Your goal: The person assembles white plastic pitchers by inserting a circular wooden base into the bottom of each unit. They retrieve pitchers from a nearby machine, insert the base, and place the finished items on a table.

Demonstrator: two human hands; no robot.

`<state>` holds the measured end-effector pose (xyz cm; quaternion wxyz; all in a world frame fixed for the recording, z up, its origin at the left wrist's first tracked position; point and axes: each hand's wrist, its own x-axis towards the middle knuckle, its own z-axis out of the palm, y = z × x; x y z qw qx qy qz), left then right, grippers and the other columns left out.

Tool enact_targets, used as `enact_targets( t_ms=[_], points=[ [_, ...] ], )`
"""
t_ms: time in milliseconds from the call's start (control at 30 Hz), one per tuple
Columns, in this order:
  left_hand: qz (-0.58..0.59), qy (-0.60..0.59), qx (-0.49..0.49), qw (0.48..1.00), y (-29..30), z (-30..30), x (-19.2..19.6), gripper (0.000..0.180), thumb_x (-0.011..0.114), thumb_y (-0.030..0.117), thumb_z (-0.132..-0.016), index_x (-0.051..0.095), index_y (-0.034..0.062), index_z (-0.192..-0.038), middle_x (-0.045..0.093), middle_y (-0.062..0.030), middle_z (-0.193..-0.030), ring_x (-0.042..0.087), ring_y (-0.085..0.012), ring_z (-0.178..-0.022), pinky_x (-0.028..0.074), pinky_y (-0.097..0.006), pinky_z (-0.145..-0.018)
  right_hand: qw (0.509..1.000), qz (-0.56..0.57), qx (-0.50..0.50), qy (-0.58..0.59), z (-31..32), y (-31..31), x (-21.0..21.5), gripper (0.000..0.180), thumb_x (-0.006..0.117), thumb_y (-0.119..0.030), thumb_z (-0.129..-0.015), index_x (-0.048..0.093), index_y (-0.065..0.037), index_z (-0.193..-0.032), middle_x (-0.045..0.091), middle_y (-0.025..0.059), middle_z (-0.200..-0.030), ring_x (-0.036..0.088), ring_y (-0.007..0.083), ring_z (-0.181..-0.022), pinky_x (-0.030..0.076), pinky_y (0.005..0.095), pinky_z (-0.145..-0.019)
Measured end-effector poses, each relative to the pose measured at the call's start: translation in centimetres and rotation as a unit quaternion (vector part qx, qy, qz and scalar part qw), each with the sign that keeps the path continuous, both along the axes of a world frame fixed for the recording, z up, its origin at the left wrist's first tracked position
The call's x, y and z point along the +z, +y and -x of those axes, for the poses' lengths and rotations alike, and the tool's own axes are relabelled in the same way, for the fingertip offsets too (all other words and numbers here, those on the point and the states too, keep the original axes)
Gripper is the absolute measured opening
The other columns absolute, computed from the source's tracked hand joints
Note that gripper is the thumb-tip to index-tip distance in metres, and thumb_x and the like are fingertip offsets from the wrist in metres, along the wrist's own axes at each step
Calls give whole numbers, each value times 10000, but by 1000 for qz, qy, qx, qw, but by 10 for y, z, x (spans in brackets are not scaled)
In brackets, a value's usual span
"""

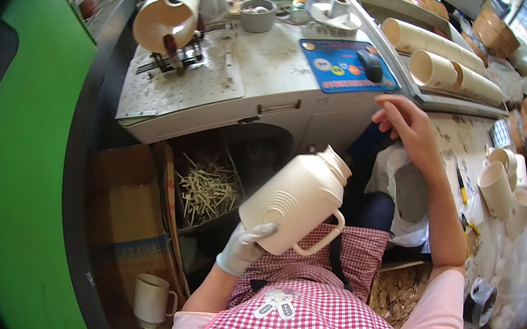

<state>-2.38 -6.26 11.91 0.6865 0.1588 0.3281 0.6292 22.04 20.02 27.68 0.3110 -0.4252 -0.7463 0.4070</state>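
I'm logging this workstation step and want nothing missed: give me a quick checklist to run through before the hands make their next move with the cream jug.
1. Jug held: the gloved left hand grips the base of the cream jug, tilted with its neck up and to the right. Ok.
2. Handle free: the jug's loop handle hangs below, untouched. Ok.
3. Right hand free: bare, holding nothing, raised near the machine's edge. Ok.
4. Machine holder: a cream cylinder already sits on the fixture. Not ok if that spot is needed.
5. Blue pad reachable: just beyond the right fingertips. Ok.
6. Jug's inside clean: opening faces away. Cannot tell.
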Motion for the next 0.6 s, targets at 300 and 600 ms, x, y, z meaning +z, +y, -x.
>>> enact_targets(
  t_ms=[300,600],
  points=[
    [-27,188,-20,982,-29,-4,-11,454,687,33,-949,562,-28,-1382,657,-113,-1299,637,-208,-1177,496,-336,-1029,969,-113,221,10,200,56,18,355,605,-332,-1058,679,-42,-1248,761,62,-964,692,104,-845,526,241,-710],
    [46,85,-65,993,16,-2,-1,563,734,163,-907,537,-20,-1401,655,-105,-1281,639,-209,-1150,494,-359,-1015,953,-281,-115,-12,57,177,-44,329,640,-347,-995,709,-73,-1163,770,129,-934,746,271,-864,569,380,-777]
  ],
)
